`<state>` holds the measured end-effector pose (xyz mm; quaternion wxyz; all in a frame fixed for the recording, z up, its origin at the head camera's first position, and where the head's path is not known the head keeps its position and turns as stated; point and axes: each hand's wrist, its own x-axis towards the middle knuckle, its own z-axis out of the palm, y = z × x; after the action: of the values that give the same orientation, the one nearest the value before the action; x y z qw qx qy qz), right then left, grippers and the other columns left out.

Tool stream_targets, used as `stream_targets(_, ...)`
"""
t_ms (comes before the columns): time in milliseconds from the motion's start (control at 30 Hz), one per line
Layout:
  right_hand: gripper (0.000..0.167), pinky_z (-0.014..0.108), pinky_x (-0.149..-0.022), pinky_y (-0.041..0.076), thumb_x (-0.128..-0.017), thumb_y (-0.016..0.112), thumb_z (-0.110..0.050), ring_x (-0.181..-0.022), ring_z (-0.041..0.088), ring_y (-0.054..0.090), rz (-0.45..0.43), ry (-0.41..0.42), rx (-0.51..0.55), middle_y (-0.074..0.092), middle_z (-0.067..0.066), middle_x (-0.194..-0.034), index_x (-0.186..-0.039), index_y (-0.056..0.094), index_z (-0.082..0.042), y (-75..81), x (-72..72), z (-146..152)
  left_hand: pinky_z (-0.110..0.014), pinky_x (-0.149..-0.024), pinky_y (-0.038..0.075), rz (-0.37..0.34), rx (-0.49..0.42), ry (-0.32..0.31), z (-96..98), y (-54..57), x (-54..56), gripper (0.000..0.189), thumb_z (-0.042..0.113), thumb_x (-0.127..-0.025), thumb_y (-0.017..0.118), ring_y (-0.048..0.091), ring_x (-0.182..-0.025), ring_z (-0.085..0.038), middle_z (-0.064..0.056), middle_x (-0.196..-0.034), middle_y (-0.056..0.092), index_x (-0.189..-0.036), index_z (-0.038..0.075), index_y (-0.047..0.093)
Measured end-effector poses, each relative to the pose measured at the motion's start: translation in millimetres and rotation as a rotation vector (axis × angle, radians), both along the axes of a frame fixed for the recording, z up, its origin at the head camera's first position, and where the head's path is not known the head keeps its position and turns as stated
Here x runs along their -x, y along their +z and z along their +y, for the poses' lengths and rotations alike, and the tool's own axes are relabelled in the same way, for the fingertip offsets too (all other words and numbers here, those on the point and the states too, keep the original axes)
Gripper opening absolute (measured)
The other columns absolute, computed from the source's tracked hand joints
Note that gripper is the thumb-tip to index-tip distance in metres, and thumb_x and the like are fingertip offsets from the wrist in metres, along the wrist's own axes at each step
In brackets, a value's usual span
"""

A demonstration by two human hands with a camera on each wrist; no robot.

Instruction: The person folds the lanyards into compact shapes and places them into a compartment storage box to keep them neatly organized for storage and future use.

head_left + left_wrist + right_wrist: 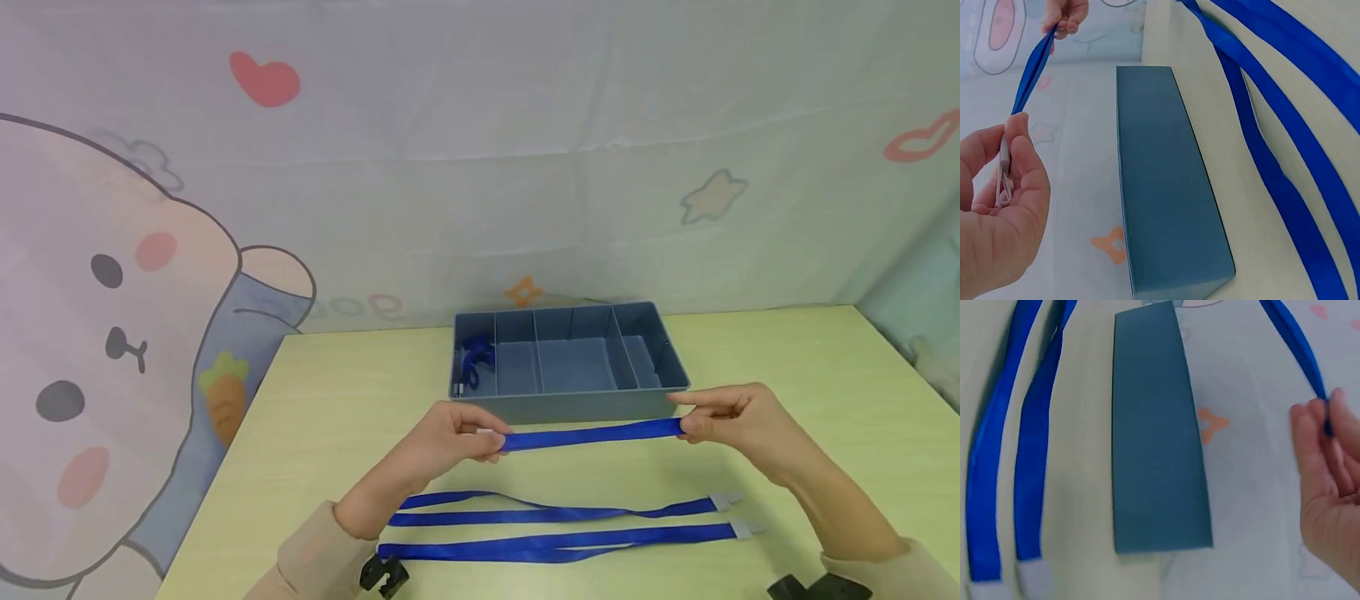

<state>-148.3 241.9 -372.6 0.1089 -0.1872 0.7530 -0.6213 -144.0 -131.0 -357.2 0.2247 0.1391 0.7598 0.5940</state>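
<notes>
Stretched between both hands in front of the box is a blue lanyard [592, 435], folded into a short strip. At its left end, my left hand [457, 435] pinches it between thumb and fingers. In the left wrist view its white clip [1004, 172] sticks out inside that hand. My right hand [738, 423] pinches the opposite end, where a bit of blue strap [1328, 428] pokes past the fingertips. Below the hands, two more blue lanyards [510, 517] lie lengthwise on the table, their white clips [741, 529] at the right.
A grey-blue divided box [577, 408] stands at the table's back, near the printed cloth [480, 167]. Its left compartment contains a bundled blue lanyard [476, 360]. The pale yellow tabletop [810, 375] extends to both sides. Black wrist mounts [384, 575] show at the bottom.
</notes>
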Motion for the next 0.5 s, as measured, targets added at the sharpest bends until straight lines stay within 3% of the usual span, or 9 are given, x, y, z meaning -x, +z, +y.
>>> stream_targets(100,0.032,0.025,-0.067,0.053,-0.086,0.068,-0.017,-0.076,0.014,0.064,0.03,-0.087,-0.304,0.07,0.0,-0.082,-0.111,0.066,0.003,8.3,-4.6,-7,-0.034,-0.081,0.053,0.053,0.046,-0.019,-0.6,-1.3,-1.1,0.02,0.009,-0.091,0.06,0.065,-0.082,-0.021,-0.011,-0.096,0.068,-0.105,-0.002,0.068)
stream_targets(200,0.025,0.028,-0.062,0.052,-0.084,0.07,-0.023,-0.072,0.015,0.061,0.062,-0.101,-0.469,0.068,0.002,-0.08,-0.097,0.071,-0.003,13.7,-6.8,-12,-0.034,-0.079,0.053,0.1,0.08,-0.035,-0.4,-2.6,-2.1,0.017,0.009,-0.09,0.06,0.065,-0.08,-0.02,-0.01,-0.097,0.067,-0.102,-0.001,0.069)
stream_targets(300,0.015,0.029,-0.06,0.051,-0.084,0.069,-0.02,-0.068,0.015,0.058,0.057,-0.095,-0.481,0.066,0.002,-0.077,-0.089,0.071,-0.006,16.3,-7.7,-15,-0.035,-0.079,0.054,0.089,0.078,-0.026,1.6,-5.0,-2.2,0.016,0.008,-0.09,0.06,0.065,-0.081,-0.023,-0.01,-0.096,0.067,-0.1,-0.002,0.069)
stream_targets(500,0.013,0.027,-0.05,0.045,-0.084,0.068,-0.014,-0.055,0.015,0.051,0.008,-0.14,-0.45,0.057,0.004,-0.062,-0.078,0.067,-0.003,17.3,-7.2,-17,-0.033,-0.078,0.054,-0.034,0.045,0.035,12.4,-9.5,-3.2,0.02,0.011,-0.09,0.061,0.066,-0.081,-0.022,-0.009,-0.089,0.069,-0.102,-0.004,0.067)
